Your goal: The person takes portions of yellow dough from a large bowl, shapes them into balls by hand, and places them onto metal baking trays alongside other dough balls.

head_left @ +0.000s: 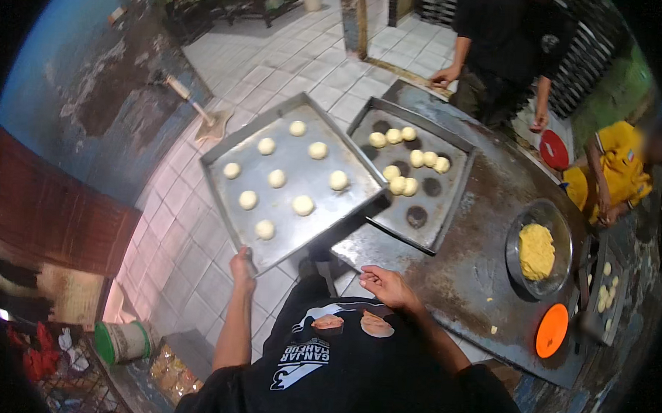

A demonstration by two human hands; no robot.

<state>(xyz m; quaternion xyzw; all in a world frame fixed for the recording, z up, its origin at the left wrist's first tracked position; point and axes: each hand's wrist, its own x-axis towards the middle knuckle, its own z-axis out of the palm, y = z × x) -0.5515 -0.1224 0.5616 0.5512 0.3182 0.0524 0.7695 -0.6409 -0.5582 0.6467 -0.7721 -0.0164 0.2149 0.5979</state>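
Observation:
My left hand (242, 269) is closed on the near corner of a square metal baking tray (292, 175). Several pale yellow dough balls (276, 178) sit spaced out in it. The tray juts out over the tiled floor, its right corner overlapping the edge of a second baking tray (439, 193). In that second tray, several dough balls (397, 185) lie bunched in small groups among dark round marks. My right hand (386, 286) is just off the table's near edge, fingers loosely bent and apart, with nothing visible in them.
A metal bowl of yellow dough (537, 252) and an orange plate (552, 330) stand on the worn metal table (461, 275). Another tray with dough pieces (604, 292) lies at the right. Two people (508, 52) are across the table, one in yellow (613, 167). A bucket (123, 341) stands lower left.

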